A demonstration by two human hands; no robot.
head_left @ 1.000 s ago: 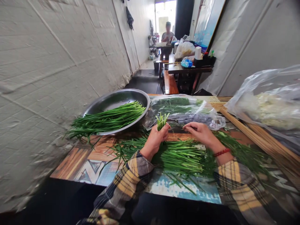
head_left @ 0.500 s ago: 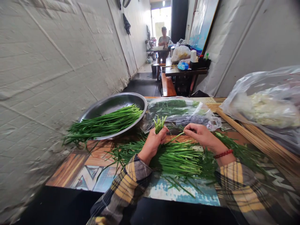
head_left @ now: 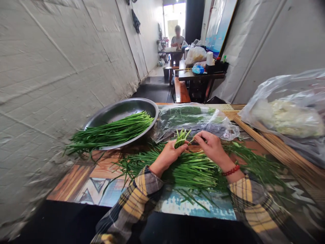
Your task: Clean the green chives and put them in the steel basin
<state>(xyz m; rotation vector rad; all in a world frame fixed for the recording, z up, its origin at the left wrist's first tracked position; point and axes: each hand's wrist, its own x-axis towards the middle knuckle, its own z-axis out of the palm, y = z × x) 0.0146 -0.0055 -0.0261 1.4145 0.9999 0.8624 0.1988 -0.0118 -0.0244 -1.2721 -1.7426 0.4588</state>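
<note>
My left hand (head_left: 170,154) is wrapped round a small bunch of garlic chives (head_left: 181,136), pale stem ends sticking up out of the fist. Just to its right, my right hand (head_left: 209,147), a red bead bracelet on the wrist, has thumb and forefinger pinched on a thin chive stalk (head_left: 192,140) beside the bunch. Below both hands a loose pile of chives (head_left: 193,171) is spread over the table, stems pointing right. More chives (head_left: 122,130) lie in a metal basin (head_left: 111,113) at the left, their leaf tips hanging over its rim.
Behind my hands lies a clear plastic bag (head_left: 167,123) with greens inside. Wooden skewers (head_left: 276,149) and a bag of pale shredded vegetable (head_left: 294,117) are at the right. A wall (head_left: 50,84) runs along the left. Farther back, a person (head_left: 177,40) sits beyond another table (head_left: 193,75).
My right hand has moved left, closer to the bunch, with the stalk between its fingers. My left hand has shifted slightly right and tilted the bunch.
</note>
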